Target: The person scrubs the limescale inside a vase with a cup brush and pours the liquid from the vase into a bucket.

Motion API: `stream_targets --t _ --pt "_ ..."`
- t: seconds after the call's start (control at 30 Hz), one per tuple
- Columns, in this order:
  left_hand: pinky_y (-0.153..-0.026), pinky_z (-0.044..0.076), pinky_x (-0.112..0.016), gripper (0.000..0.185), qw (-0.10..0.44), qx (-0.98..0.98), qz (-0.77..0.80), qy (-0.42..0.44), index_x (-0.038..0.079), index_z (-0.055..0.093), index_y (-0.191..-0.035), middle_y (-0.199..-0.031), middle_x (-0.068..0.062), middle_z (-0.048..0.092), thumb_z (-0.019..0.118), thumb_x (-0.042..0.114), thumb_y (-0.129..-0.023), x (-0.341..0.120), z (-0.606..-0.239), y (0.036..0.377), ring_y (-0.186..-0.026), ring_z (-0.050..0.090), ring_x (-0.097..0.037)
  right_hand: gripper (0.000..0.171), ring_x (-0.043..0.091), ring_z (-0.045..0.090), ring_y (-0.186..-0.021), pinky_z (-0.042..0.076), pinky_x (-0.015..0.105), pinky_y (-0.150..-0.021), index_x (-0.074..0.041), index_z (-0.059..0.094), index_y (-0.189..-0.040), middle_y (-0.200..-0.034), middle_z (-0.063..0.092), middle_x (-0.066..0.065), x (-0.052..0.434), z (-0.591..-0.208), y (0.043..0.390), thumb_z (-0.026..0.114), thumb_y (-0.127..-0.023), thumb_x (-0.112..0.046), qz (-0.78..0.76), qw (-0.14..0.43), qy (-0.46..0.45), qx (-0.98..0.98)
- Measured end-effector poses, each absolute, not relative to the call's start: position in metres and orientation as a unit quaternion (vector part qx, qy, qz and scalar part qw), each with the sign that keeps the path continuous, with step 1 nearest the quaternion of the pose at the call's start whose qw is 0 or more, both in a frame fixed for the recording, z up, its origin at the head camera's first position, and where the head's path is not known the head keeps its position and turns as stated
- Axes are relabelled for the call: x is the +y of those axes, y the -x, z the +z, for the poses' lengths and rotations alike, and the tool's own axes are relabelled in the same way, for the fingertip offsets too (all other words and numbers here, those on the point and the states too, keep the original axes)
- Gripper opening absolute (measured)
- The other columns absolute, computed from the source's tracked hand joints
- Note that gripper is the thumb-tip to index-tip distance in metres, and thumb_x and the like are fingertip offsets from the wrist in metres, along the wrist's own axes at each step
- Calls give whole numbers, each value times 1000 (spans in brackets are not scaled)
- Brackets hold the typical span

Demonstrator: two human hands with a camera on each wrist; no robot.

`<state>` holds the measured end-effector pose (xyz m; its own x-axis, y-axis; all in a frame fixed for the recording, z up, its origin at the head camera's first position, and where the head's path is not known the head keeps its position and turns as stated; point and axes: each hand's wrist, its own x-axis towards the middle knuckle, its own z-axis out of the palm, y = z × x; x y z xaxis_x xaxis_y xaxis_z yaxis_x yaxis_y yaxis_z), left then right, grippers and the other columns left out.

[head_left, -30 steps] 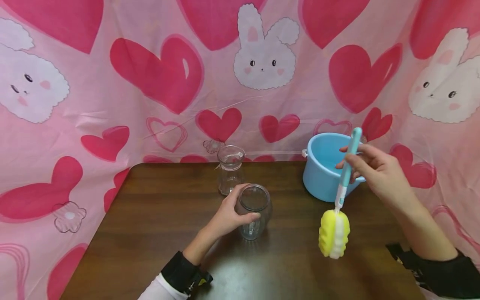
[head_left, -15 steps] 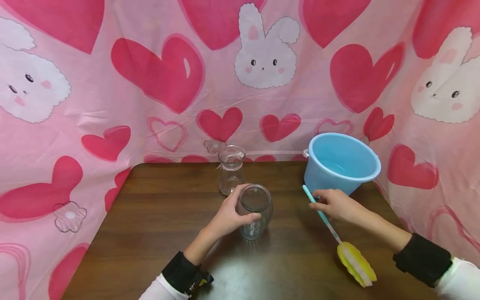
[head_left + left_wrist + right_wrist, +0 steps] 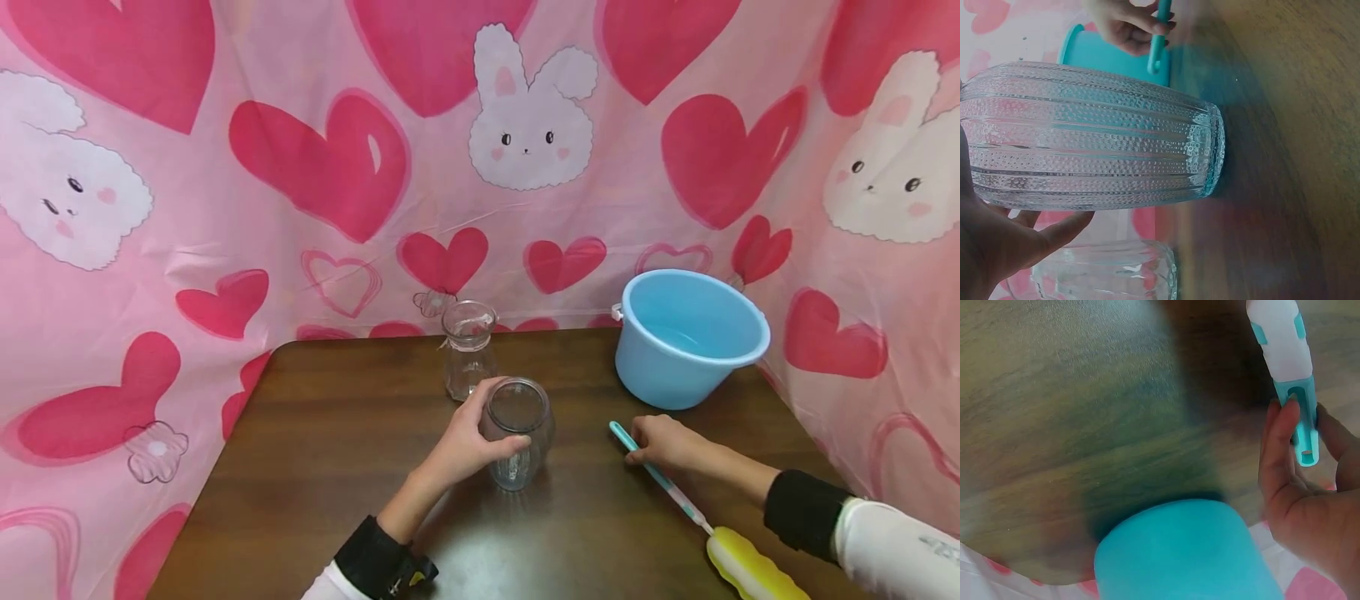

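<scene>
Left hand [image 3: 465, 442] is curled around the upper side of a glass jar [image 3: 517, 433], thumb across the near wall just below the rim, fingers on the far side. The jar stands upright on the table [image 3: 330, 450], mouth open. The left wrist view shows its wall ribbed and dotted all over [image 3: 1091, 134]; the texture should give some purchase, but glass is hard, brittle and likely slippery if wet. Judged best held around the belly with a full wrap, not by the rim.

Right hand [image 3: 663, 442] lies low on the table, to the right of the jar and apart from it. Its fingers pinch the teal end of a bottle brush [image 3: 675, 492]. In the right wrist view the fingertips [image 3: 1282, 434] press the handle [image 3: 1294, 394] near its slotted end. The handle looks like stiff, light plastic. The yellow sponge head [image 3: 753, 571] rests on the table nearer the person, at the frame's lower edge; it looks soft and squashy. Grip belongs on the handle, as now.

Just beyond the left hand: a second, narrower glass jar [image 3: 469, 350], upright, apart from the first. Beyond the right hand: a light blue plastic bucket [image 3: 686, 337], open; whether it holds water I cannot tell.

Table is dark wood grain, smooth with a slight sheen. Behind and on both sides hangs a pink cloth [image 3: 225, 167] printed with red hearts and white rabbits.
</scene>
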<state>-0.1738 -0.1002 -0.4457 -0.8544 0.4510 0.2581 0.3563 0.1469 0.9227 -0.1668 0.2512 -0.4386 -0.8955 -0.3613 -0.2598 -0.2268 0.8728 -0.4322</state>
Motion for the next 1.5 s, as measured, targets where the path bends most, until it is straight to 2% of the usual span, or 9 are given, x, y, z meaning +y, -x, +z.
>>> stream_targets --t 0.23,0.73,0.87,0.97,1.1,1.17,1.33,1.4,1.5 --pt "-103 48 -48 76 38 754 601 -264 23 49 -147 -138 0 62 88 32 -82 -97 -447 171 -123 59 -21 29 12 50 -64 45 29 -57 -8 60 -80 -71 53 -2 253 -447 162 87 -82 -18 -171 169 129 962" --pt "-103 49 -48 77 45 755 599 -264 22 47 -148 -139 -2 61 87 33 -83 -97 -443 172 -124 59 -22 29 15 50 -64 43 29 -57 -7 59 -84 -73 53 0 254 -446 158 87 -83 -17 -167 179 112 963" --pt "-104 48 -50 79 42 764 589 -260 25 47 -149 -139 0 61 88 32 -82 -98 -442 173 -125 58 -22 30 14 49 -64 43 30 -57 -7 59 -85 -73 53 -1 251 -441 160 85 -85 -22 -156 157 124 967" --pt "-108 44 -55 85 42 780 569 -257 28 43 -154 -147 2 56 87 43 -83 -100 -441 174 -131 54 -22 26 12 50 -64 46 29 -57 -7 61 -90 -74 55 -2 244 -432 162 81 -91 -25 -166 114 143 969" --pt "-113 38 -62 98 30 792 545 -275 26 33 -162 -160 -4 45 71 73 -84 -108 -439 173 -144 44 -27 21 8 58 -73 55 29 -67 -7 67 -105 -85 66 -4 223 -416 167 72 -99 -27 -235 36 173 956" --pt "-113 38 -64 98 12 789 541 -291 21 32 -163 -162 -9 43 60 78 -88 -114 -438 172 -147 42 -31 23 9 63 -81 58 30 -74 -8 67 -114 -95 70 -4 210 -409 168 69 -101 -28 -287 7 189 939" --pt "-109 43 -62 63 -43 814 500 -291 15 42 -158 -157 -10 50 52 50 -107 -139 -442 165 -144 47 -32 44 20 67 -106 59 37 -88 -9 56 -135 -124 67 6 179 -405 162 71 -99 -28 -390 -9 245 888" --pt "-110 43 -61 55 -67 850 443 -277 15 46 -157 -156 -7 51 53 39 -108 -151 -445 161 -144 47 -30 59 25 63 -119 57 42 -95 -8 48 -143 -135 62 9 168 -410 158 76 -96 -27 -407 -6 271 872" --pt "-112 41 -60 56 -93 903 328 -261 16 47 -157 -158 -7 50 56 39 -106 -169 -453 156 -146 45 -30 82 29 54 -131 53 47 -102 -6 38 -153 -146 52 12 153 -418 155 84 -88 -29 -423 3 291 858"
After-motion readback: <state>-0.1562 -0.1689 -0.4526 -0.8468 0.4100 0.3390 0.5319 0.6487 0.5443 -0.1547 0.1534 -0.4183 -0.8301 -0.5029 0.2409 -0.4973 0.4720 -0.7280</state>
